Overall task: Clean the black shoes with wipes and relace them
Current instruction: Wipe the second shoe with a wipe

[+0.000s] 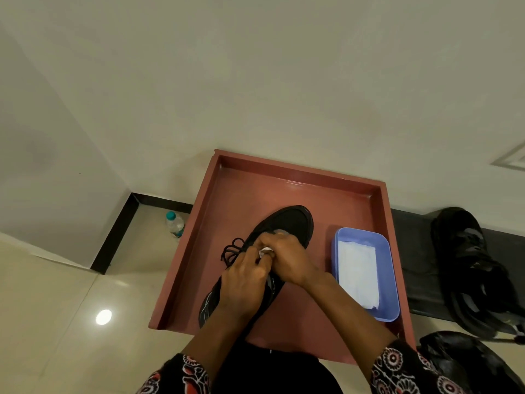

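Note:
A black shoe (pixel 287 223) lies in the reddish tray (pixel 301 177), toe pointing away from me. Both my hands sit on its middle. My left hand (pixel 244 282) curls over the lace area, and my right hand (pixel 287 258) grips the shoe from the right side. A small white wipe (pixel 265 250) is pinched between the fingers of the two hands; which hand holds it I cannot tell. Loose black laces (pixel 231 250) loop out to the shoe's left. A blue tub (pixel 386 251) with white wipes (pixel 358 274) stands in the tray to the right.
A second black shoe (pixel 466 251) rests on a dark ledge right of the tray. A dark bag (pixel 466 362) lies at the lower right. A small water bottle (pixel 174 224) stands on the tiled floor left of the tray, near the wall corner.

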